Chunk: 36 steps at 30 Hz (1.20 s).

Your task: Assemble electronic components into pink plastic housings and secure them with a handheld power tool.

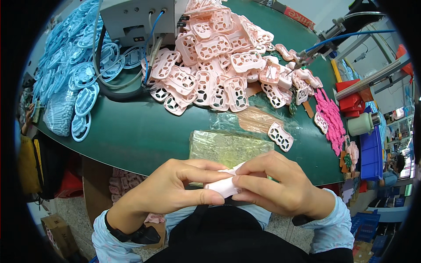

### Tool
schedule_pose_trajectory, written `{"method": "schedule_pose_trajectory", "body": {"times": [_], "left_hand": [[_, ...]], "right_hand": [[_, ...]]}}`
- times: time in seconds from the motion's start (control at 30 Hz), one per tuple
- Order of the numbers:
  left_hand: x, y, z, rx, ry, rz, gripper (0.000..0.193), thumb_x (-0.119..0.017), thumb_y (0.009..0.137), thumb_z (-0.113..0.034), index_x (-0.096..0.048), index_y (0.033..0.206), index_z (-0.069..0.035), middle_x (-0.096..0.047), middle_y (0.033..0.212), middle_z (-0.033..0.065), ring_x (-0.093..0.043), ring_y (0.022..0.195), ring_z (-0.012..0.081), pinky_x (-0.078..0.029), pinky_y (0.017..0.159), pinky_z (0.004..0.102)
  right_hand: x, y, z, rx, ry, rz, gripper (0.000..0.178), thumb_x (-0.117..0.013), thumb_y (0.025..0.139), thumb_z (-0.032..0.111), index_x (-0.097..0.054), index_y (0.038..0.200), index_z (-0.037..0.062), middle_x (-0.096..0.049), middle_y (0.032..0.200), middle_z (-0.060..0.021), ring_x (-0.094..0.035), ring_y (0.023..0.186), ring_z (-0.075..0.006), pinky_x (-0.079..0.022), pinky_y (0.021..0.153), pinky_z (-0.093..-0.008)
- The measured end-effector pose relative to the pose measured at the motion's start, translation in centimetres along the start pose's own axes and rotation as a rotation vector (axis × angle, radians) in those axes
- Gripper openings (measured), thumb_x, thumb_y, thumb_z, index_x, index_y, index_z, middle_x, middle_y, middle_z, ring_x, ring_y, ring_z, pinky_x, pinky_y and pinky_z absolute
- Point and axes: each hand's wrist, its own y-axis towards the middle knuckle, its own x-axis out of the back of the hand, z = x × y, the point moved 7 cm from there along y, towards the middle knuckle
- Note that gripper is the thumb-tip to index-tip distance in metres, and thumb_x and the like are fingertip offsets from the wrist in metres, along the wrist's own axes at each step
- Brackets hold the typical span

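Note:
In front of my body I hold a pale pink, rounded plastic part [222, 187] between both hands. My left hand [175, 186] grips its left side, thumb below and fingers above. My right hand [280, 184] pinches the other end with thumb and fingertips, which hide much of that side. Just beyond the hands lies a block wrapped in yellowish clear tape [228, 147] on the green table [144, 140]. A single pale pink plastic piece with oval cut-outs [280, 136] rests on the table past my right hand.
A large heap of pink cut-out pieces [215, 48] covers the table's far middle. Blue plastic rings [85, 101] pile up at left beside a grey machine box [140, 22] with hoses. Bright pink small parts [328, 120] lie at right, near a blue bin [371, 153].

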Motion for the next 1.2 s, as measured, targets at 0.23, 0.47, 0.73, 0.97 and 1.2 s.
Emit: {"method": "schedule_pose_trajectory", "body": {"times": [0.23, 0.47, 0.73, 0.97, 1.2], "left_hand": [[-0.6, 0.9, -1.3, -0.042, 0.156, -0.005, 0.043, -0.079, 0.076, -0.012, -0.068, 0.116, -0.003, -0.063, 0.119, 0.02, -0.063, 0.107, 0.0261, -0.047, 0.092, 0.0335], [-0.2, 1.2, -2.0, -0.077, 0.164, 0.029, 0.043, -0.079, 0.076, -0.014, -0.068, 0.117, -0.003, -0.063, 0.118, 0.0215, -0.063, 0.107, 0.0281, -0.047, 0.092, 0.0338], [7.4, -9.0, -2.1, 0.306, 1.226, 0.194, 0.053, -0.086, 0.062, -0.03, -0.072, 0.106, -0.004, -0.064, 0.113, 0.0198, -0.062, 0.106, 0.0362, -0.046, 0.094, 0.0435], [6.9, -7.7, -0.8, 0.341, 0.84, -0.195, 0.051, -0.085, 0.062, -0.026, -0.07, 0.101, 0.002, -0.065, 0.11, 0.0214, -0.062, 0.104, 0.0365, -0.048, 0.089, 0.0387], [4.3, -5.1, 0.9, 0.356, 0.658, -0.126, 0.043, -0.079, 0.069, -0.019, -0.068, 0.105, 0.003, -0.066, 0.109, 0.0188, -0.063, 0.103, 0.0322, -0.047, 0.09, 0.0355]], "right_hand": [[0.3, -1.2, -0.7, 0.149, -0.01, -0.022, 0.028, -0.083, 0.071, 0.011, -0.068, 0.093, 0.0017, -0.062, 0.089, -0.0107, -0.06, 0.073, -0.021, -0.05, 0.058, -0.029], [2.2, -2.5, -2.7, -0.053, 0.083, 0.022, 0.045, -0.083, 0.071, 0.024, -0.066, 0.109, 0.0071, -0.06, 0.105, -0.0139, -0.06, 0.089, -0.0268, -0.049, 0.074, -0.0346], [6.3, -9.3, -8.9, -0.463, -0.179, -0.025, 0.018, -0.075, 0.079, 0.018, -0.068, 0.092, 0.0067, -0.067, 0.085, -0.0098, -0.065, 0.075, -0.0274, -0.053, 0.069, -0.036], [12.6, -14.0, -24.1, -0.89, -0.315, -0.366, 0.025, -0.071, 0.083, 0.026, -0.069, 0.091, 0.0026, -0.068, 0.083, -0.0121, -0.066, 0.074, -0.023, -0.051, 0.068, -0.0345], [7.5, -11.9, -24.9, -0.78, -0.863, -0.218, 0.042, -0.076, 0.071, 0.043, -0.065, 0.083, 0.0042, -0.065, 0.079, -0.0097, -0.066, 0.077, -0.0289, -0.051, 0.07, -0.0437]]}}
